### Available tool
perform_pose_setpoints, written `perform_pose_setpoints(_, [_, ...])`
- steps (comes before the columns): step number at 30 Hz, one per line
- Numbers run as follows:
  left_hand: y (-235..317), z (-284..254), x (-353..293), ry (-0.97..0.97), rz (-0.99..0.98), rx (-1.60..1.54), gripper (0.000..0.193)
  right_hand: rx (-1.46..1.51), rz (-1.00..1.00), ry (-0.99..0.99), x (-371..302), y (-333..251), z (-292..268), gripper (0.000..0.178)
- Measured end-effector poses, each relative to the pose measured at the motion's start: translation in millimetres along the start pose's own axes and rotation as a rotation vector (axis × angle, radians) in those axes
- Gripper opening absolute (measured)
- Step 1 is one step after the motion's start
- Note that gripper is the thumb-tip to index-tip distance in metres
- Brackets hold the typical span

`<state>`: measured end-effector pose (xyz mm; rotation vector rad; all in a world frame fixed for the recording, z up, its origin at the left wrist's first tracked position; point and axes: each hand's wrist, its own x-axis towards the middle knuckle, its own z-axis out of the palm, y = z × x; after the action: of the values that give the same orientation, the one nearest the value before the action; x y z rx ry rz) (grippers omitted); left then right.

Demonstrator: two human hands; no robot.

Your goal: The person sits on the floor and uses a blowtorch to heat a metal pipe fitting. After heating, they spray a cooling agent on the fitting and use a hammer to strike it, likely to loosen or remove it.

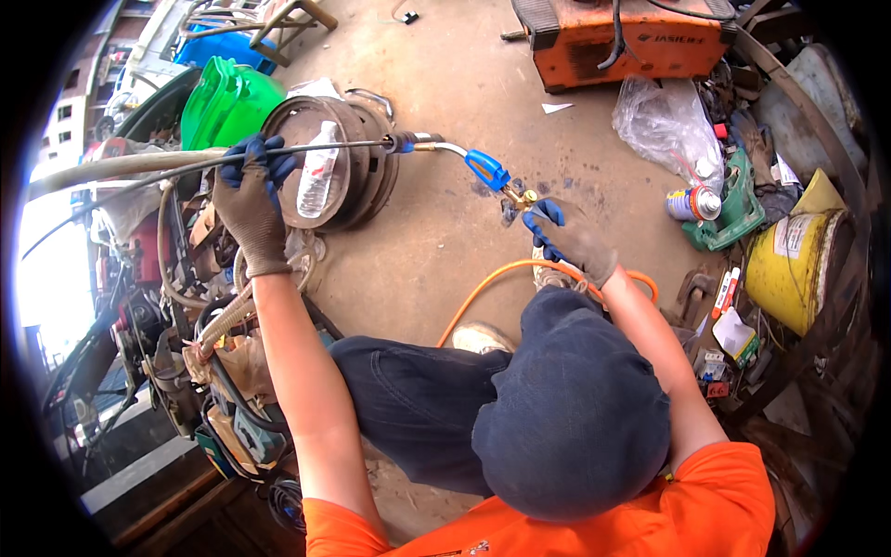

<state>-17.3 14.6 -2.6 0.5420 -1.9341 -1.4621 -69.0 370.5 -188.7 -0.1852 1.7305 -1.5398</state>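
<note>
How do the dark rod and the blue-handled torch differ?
The dark rod is long and slender; the blue-handled torch is shorter and thicker, with a bent neck. The rod is plain dark; the torch mixes blue, brass and silver. The left hand holds the rod, the right hand the torch. Both are in gloved hands.

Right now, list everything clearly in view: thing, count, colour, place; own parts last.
torch: 1, blue, centre
rod: 1, dark, left
wheel rim: 1, brown, left
bottle: 1, clear, left
hose: 1, orange, centre
machine: 1, orange, top
bag: 1, clear, right
spray can: 1, blue-white, right
drum: 1, yellow, right
markers: 2, red-white, right
left clutter: uncountable
shirt: 1, orange, bottom
left grip: 1, brown glove, on rod
right grip: 1, brown glove, on torch
</note>
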Motion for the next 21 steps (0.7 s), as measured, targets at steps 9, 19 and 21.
perform_pose_setpoints(9, [7.5,6.4,-3.1,0.097,0.008,0.058,0.022,-0.104,0.041,-0.002,-22.5,-0.8,-24.6,0.028])
perform_pose_setpoints(19, [-12.8,-30.4,3.7,0.046,-0.073,0.072,0.025,-0.14,0.002,-0.026,-29.4,0.6,-23.4,0.028])
perform_pose_setpoints(21, [-14.2,-39.0,5.4,-0.011,-0.114,0.014,0.024,-0.164,-0.037,-0.029,-28.6,5.8,-23.2,0.028])
